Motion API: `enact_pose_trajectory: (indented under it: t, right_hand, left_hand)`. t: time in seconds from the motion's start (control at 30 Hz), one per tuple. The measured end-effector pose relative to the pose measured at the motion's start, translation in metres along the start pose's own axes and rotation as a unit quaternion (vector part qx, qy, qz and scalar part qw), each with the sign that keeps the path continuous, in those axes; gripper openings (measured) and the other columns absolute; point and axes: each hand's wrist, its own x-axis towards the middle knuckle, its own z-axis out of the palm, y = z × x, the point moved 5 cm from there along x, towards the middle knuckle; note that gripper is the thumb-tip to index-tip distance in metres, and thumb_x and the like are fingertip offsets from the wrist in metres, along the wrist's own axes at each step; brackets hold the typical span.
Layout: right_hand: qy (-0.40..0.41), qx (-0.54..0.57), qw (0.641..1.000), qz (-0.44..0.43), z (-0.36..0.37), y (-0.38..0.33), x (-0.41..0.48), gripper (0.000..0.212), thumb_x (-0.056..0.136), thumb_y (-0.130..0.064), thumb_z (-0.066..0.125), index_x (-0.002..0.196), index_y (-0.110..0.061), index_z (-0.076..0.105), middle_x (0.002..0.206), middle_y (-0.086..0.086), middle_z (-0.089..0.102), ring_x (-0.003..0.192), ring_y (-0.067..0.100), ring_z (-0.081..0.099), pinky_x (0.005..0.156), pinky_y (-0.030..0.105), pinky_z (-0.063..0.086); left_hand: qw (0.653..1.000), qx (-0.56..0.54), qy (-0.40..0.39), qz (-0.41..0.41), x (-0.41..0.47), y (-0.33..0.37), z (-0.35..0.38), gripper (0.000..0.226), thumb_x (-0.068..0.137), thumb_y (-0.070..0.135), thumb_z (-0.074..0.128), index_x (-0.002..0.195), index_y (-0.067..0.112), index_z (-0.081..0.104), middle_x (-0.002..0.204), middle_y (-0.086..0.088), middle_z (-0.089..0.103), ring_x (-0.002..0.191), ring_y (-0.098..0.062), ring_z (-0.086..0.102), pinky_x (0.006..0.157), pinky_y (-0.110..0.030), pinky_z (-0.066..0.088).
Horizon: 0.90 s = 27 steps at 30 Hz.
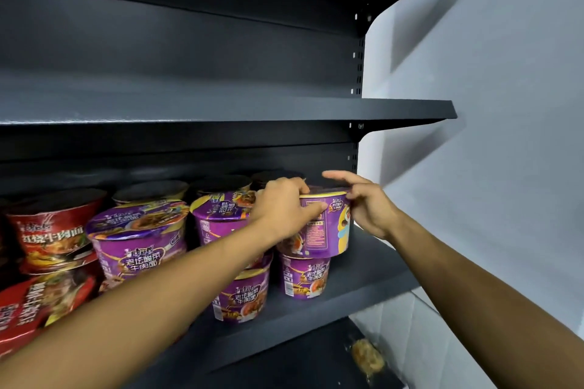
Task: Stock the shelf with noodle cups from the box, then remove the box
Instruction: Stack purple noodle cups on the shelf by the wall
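Note:
A purple noodle cup (328, 227) sits on top of another purple cup (305, 276) at the right end of the dark shelf (363, 278). My left hand (281, 208) grips the top cup's left rim, fingers curled over its lid. My right hand (369, 208) holds its right side, with the forefinger stretched out over the lid. More purple cups (139, 237) stand stacked to the left, and red cups (50, 230) at the far left. The box is out of view.
An empty dark shelf (221, 110) runs above the cups. A pale wall (489, 136) closes off the right side. Below the stocked shelf is a lower shelf level with a small packet (368, 355) lying on it.

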Motion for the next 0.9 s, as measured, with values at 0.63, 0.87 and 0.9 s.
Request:
enact_pose_trajectory:
  t: [0.63, 0.87, 0.9]
  right_hand:
    - [-0.101, -0.432, 0.892, -0.090, -0.003, -0.005, 0.055, 0.022, 0.091, -0.017, 0.058, 0.109, -0.025, 0.069, 0.115, -0.006, 0.065, 0.097, 0.006, 0.060, 0.083, 0.023, 0.050]
    - [-0.280, -0.597, 0.746, -0.094, 0.037, -0.016, 0.028, 0.062, 0.088, -0.060, 0.048, 0.132, -0.016, 0.053, 0.134, 0.002, 0.054, 0.120, 0.021, 0.053, 0.098, 0.036, 0.047]
    - [-0.288, -0.610, 0.733, -0.089, 0.039, -0.013, 0.026, 0.062, 0.087, -0.060, 0.050, 0.129, -0.015, 0.054, 0.130, 0.004, 0.057, 0.116, 0.021, 0.055, 0.096, 0.037, 0.049]
  left_hand:
    - [0.938, 0.330, -0.102, 0.029, 0.028, 0.027, 0.002, 0.039, 0.082, 0.042, 0.065, 0.120, 0.034, 0.062, 0.117, 0.001, 0.065, 0.105, -0.026, 0.061, 0.080, -0.036, 0.051]
    - [0.923, 0.294, -0.245, -0.046, 0.036, 0.002, 0.014, 0.062, 0.077, 0.048, 0.070, 0.128, 0.019, 0.052, 0.117, -0.003, 0.063, 0.100, -0.022, 0.059, 0.086, -0.034, 0.049]
    - [0.919, 0.296, -0.256, -0.045, 0.034, 0.000, 0.017, 0.060, 0.080, 0.046, 0.069, 0.130, 0.018, 0.051, 0.120, -0.004, 0.062, 0.103, -0.023, 0.058, 0.087, -0.033, 0.048]
